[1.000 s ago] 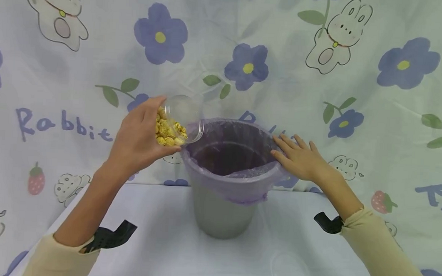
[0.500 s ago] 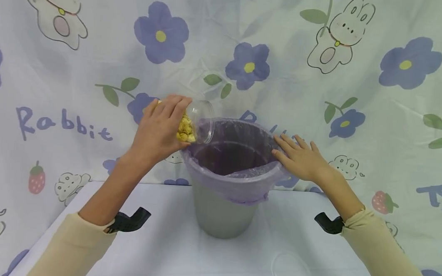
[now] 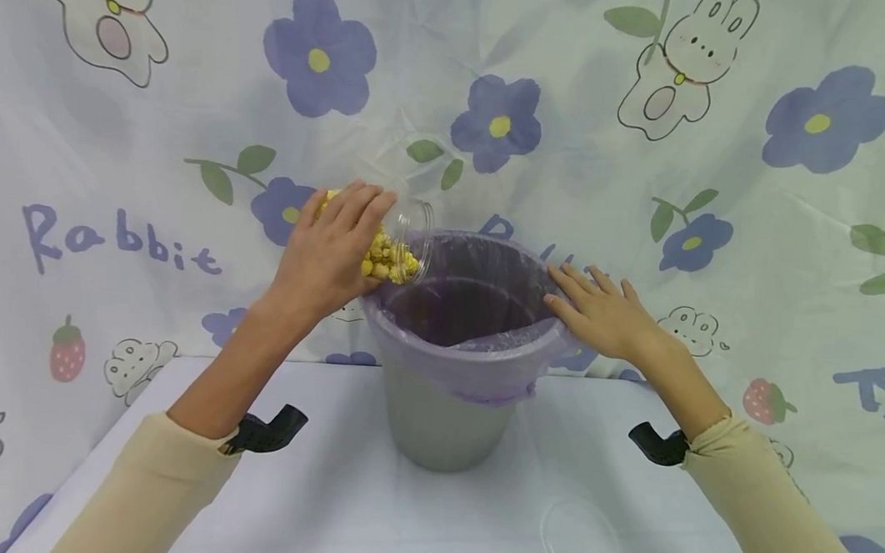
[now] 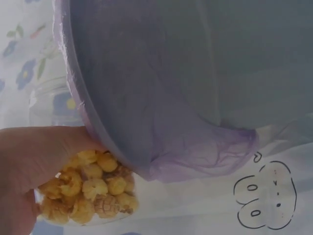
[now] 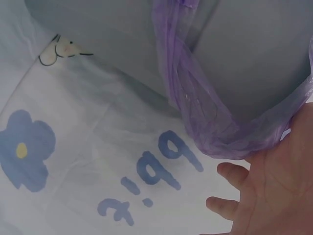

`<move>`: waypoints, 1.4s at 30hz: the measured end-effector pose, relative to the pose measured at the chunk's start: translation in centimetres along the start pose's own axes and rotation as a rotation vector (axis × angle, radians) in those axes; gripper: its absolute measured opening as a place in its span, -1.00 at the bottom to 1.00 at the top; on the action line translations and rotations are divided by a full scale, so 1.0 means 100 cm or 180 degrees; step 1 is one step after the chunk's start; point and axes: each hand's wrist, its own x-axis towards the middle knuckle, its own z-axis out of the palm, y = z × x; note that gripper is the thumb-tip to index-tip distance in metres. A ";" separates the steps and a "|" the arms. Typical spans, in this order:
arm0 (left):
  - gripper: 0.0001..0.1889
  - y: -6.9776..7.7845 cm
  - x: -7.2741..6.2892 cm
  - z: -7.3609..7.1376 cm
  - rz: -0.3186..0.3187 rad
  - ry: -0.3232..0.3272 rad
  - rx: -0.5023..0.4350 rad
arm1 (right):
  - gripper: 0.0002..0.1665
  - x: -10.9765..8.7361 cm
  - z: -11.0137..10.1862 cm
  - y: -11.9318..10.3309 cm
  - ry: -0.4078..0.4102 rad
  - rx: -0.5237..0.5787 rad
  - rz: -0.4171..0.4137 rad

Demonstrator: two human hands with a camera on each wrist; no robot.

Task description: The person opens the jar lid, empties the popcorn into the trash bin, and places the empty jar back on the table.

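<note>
My left hand (image 3: 331, 250) grips a clear plastic jar (image 3: 415, 225) tipped on its side, its mouth over the left rim of a grey trash can (image 3: 445, 431). Yellow popcorn (image 3: 394, 261) lies along the jar's lower side, close to the mouth. In the left wrist view, the popcorn (image 4: 93, 188) shows through the jar beside my thumb. A purple trash bag (image 3: 475, 370) lines the can and folds over its rim. My right hand (image 3: 602, 310) rests on the can's right rim with fingers spread, touching the purple bag (image 5: 215, 122) in the right wrist view.
A clear round lid (image 3: 580, 541) lies on the white table (image 3: 311, 487), front right of the can. Behind the table hangs a cloth (image 3: 568, 166) printed with rabbits and flowers. Black wrist straps (image 3: 269, 430) stick out from both sleeves.
My left hand has moved right with the jar and tipped it further, so its mouth now reaches over the rim. The popcorn has slid toward the mouth. My right hand stays in place.
</note>
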 end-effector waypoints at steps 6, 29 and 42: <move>0.18 0.004 0.003 -0.001 0.0079 -0.0096 0.0074 | -0.13 0.000 -0.001 -0.001 0.0004 0.0001 0.0004; 0.10 0.005 0.005 0.001 0.0233 -0.0030 0.0198 | -0.12 0.000 -0.002 -0.001 0.0013 -0.0006 -0.0001; 0.10 0.006 0.005 0.002 0.0390 0.0061 0.0264 | -0.14 0.000 -0.003 -0.003 0.0021 0.0007 0.0004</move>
